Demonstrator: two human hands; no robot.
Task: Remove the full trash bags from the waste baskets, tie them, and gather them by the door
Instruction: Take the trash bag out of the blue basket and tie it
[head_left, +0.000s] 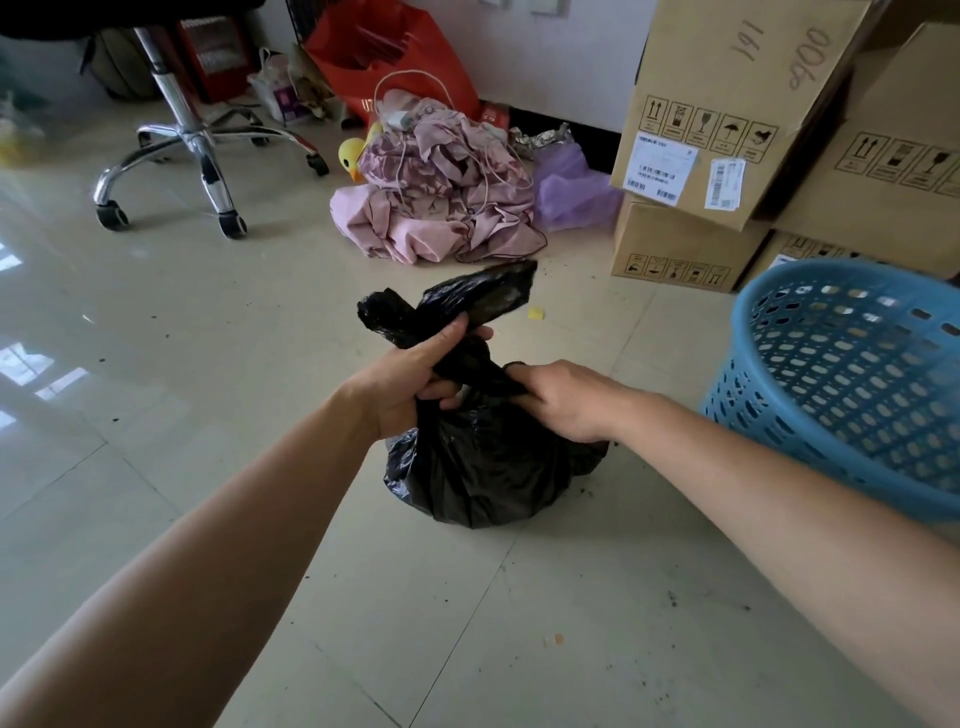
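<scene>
A full black trash bag sits on the tiled floor in the middle of the view. Its top is gathered into twisted flaps that stick up and to the right. My left hand grips the twisted neck, fingers curled round the plastic. My right hand pinches the neck from the right side, its fingertips hidden in the black folds. A blue perforated waste basket stands tilted at the right, with no bag visible inside it.
Stacked cardboard boxes fill the back right. A pile of pink cloth with a yellow duck toy lies behind the bag. An office chair's chrome base stands at the back left, a red bag against the wall.
</scene>
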